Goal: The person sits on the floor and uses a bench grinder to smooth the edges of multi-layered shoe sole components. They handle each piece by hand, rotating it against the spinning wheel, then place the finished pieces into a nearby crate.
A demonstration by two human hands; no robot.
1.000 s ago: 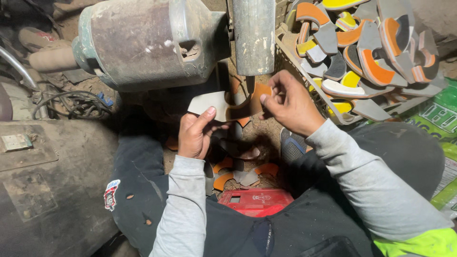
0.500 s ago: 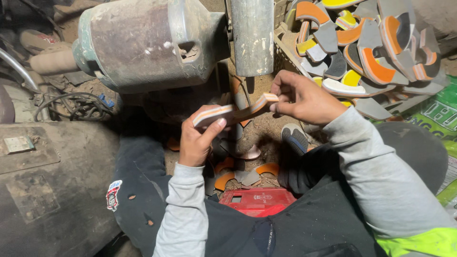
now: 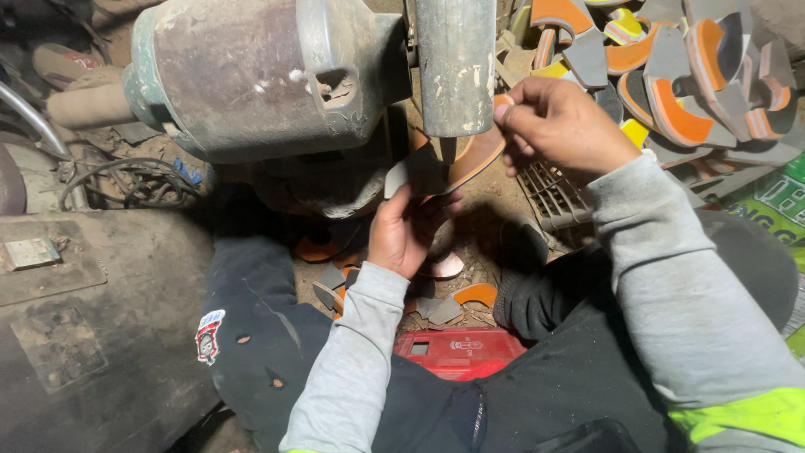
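Left hand [image 3: 407, 231]: closed around the grey end of the sole [image 3: 457, 168], fingers under it.
Right hand [image 3: 558, 126]: pinching the sole's orange end at the fingertips.
Sole: held up between both hands, just under the grinding wheel [image 3: 455, 63] (contact unclear).
Motor [image 3: 251, 75]: left of the wheel.
Pile of soles [image 3: 679, 67]: right, behind the right hand.

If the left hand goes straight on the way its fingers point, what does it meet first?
Probably the grinder drum: the left hand, holding the sole piece, points up toward it, though depth is hard to judge.
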